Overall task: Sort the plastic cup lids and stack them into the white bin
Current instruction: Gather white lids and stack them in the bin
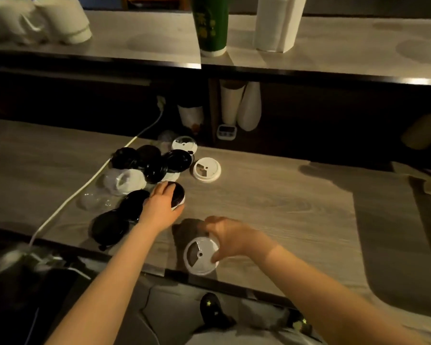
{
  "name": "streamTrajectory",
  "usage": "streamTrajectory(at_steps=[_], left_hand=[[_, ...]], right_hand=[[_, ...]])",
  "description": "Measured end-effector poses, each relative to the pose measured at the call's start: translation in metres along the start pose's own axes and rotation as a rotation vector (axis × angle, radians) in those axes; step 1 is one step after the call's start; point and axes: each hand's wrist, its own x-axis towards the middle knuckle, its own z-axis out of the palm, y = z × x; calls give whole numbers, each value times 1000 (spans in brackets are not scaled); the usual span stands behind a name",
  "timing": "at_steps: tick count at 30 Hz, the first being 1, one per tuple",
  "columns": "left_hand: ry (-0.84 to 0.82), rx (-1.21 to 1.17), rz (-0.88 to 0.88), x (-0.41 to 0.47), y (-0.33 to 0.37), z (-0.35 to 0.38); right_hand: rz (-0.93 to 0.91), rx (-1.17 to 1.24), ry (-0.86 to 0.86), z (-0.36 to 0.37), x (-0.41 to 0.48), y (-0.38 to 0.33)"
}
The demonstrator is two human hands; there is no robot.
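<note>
1. Two hands work over the wood counter (284, 195), and no white bin shows anywhere in view. Any carry to it starts blind, so a lid could drop on the way.
2. Left of centre lies the pile of lids (149, 165), black, white and clear, overlapping. Pulling one from its near right edge could drag its neighbours loose and scatter them.
3. Along the pile's left side runs a white cable (60, 209), with clear lids just beside it. A sweeping arm could snag it and shift the heap.
4. At that near right edge, the left hand (159, 205) curls its fingers over a black lid (178, 195). Something white shows beneath, so two colours may lift together and spoil the sort.
5. Close to the counter's near edge, the right hand (232, 236) pinches the rim of a white lid (199, 256) between thumb and fingers. A slip there likely sends it to the floor.
</note>
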Motion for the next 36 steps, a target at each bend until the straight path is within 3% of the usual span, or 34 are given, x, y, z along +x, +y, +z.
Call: streamTrajectory(at_steps=[3, 6, 8, 13, 18, 27, 36], left_hand=[[-44, -10, -8, 7, -18, 4], [-65, -24, 2, 13, -29, 7], [-86, -23, 4, 16, -33, 8], [-137, 21, -41, 32, -33, 5], [-176, 42, -111, 47, -29, 6], [-66, -51, -72, 44, -3, 2], [18, -273, 247, 23, 114, -30]], right_hand=[[-7, -199, -100, 23, 15, -7], [-28, -407, -27, 38, 25, -10], [-8, -351, 11, 39, 29, -9], [117, 90, 129, 19, 29, 1], [197, 190, 274, -2, 20, 13], [286, 309, 539, -36, -4, 23], [417, 341, 795, -72, -86, 62]])
